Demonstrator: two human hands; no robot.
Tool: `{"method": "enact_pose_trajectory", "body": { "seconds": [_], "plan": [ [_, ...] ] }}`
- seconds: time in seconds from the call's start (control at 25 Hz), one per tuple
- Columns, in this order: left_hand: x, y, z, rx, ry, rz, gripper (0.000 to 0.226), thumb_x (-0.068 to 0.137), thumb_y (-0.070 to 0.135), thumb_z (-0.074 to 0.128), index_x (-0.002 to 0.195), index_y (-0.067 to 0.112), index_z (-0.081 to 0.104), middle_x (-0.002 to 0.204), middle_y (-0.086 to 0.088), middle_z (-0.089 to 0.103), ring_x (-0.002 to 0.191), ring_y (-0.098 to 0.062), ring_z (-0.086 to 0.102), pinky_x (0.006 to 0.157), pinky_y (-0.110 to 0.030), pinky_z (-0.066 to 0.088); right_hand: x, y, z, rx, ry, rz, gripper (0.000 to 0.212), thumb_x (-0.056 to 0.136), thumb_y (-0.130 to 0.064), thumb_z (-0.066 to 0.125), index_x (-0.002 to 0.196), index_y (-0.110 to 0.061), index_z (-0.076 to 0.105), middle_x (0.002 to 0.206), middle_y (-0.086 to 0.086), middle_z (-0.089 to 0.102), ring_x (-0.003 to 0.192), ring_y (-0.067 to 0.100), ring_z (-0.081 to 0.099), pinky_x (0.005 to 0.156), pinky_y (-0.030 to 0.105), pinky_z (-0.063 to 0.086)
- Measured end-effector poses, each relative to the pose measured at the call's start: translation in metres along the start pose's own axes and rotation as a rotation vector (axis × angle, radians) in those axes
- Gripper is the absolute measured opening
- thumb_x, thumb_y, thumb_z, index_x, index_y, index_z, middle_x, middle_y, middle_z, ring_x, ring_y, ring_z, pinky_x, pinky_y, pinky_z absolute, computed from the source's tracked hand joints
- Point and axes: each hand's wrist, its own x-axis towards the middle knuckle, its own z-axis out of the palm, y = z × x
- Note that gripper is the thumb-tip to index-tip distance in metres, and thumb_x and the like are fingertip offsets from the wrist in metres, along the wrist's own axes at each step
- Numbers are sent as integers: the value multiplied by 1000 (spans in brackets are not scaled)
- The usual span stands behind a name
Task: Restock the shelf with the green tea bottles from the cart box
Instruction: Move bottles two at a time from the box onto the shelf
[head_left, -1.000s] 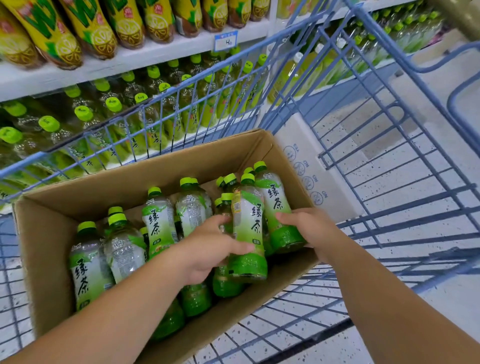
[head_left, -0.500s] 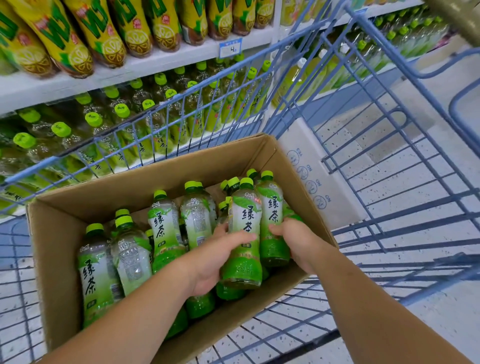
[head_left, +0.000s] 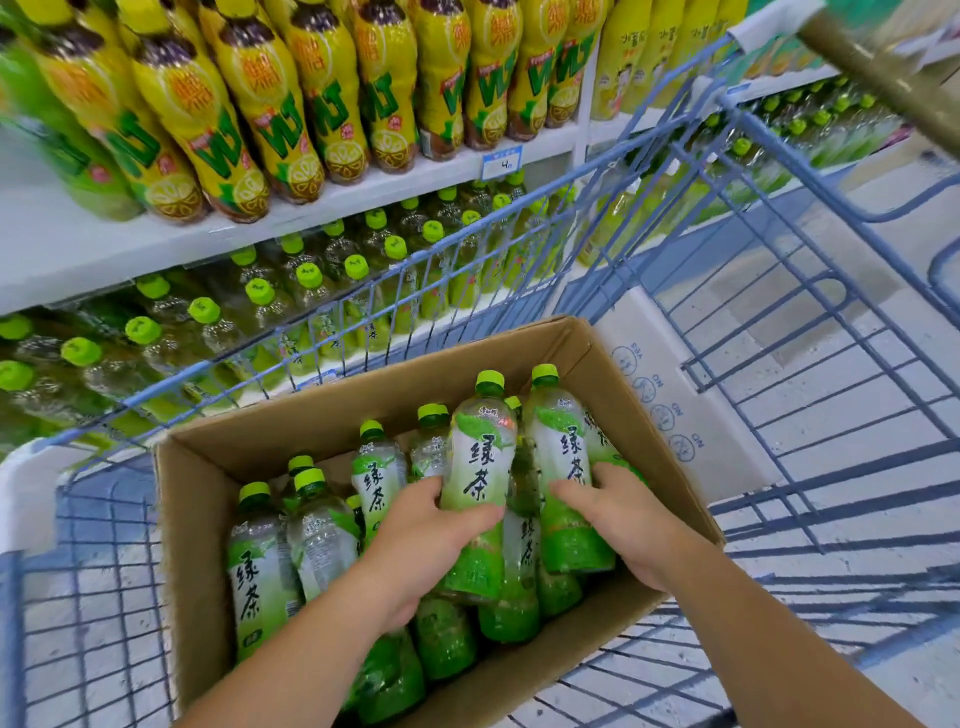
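now both forearms reach forward from the near edge into the cardboard box (head_left: 208, 519) in the blue cart (head_left: 779, 415). the left hand (head_left: 426, 540) curls round a green tea bottle (head_left: 480, 467) at its label, raised above the rest. the right hand (head_left: 618, 519) grips the neighbouring bottle (head_left: 563, 457) to its right. both labels read 绿茶. a price tag (head_left: 501, 162) on the far shelf (head_left: 78, 244) reads 4.

A person's two bare arms, seen from their own head-worn camera.
The left hand (head_left: 421, 543) and right hand (head_left: 623, 517) are uncovered, as are the left forearm (head_left: 311, 644) and right forearm (head_left: 753, 623), down to the bottom of the view.
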Motion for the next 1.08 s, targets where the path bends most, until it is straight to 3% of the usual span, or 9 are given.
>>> {"method": "enact_pose_trajectory", "body": {
  "seconds": [0.28, 0.44, 0.6, 0.84, 1.08],
  "plan": [
    [-23, 10, -65, -40, 114, 121, 17, 82, 15, 76, 98, 22, 74, 81, 4, 78, 67, -12, 73, 61, -31, 57, -33, -27, 81, -65, 127, -98, 35, 71, -35, 69, 104, -27, 64, 95, 0, 76, 90, 24, 73, 84, 51, 59],
    [-46, 19, -115, -58, 164, 203, 19, 76, 14, 77, 94, 19, 73, 84, -1, 78, 69, -18, 71, 66, -37, 58, -56, -57, 135, -105, 150, -165, 28, 72, -36, 70, 98, -32, 61, 91, -4, 74, 86, 21, 72, 81, 49, 60],
    [-74, 28, -172, -38, 202, 261, 25, 76, 12, 79, 95, 25, 70, 82, 7, 78, 75, -15, 75, 71, -38, 61, -78, -92, 189, -110, 156, -241, 24, 75, -32, 71, 97, -36, 60, 94, -9, 73, 88, 18, 70, 85, 47, 58],
    [-124, 34, -268, -34, 261, 368, 31, 77, 10, 79, 100, 27, 67, 86, 7, 77, 74, -7, 73, 65, -30, 60, -111, -141, 282, -139, 182, -340, 24, 76, -26, 74, 96, -26, 61, 89, -5, 73, 85, 17, 70, 82, 41, 59],
    [-160, 32, -399, -22, 415, 400, 40, 75, 12, 82, 107, 28, 66, 94, 8, 76, 83, -10, 73, 75, -34, 61, -133, -195, 392, -177, 104, -408, 29, 76, -30, 72, 102, -32, 59, 98, -5, 72, 88, 19, 70, 81, 48, 60]
  ]
}}
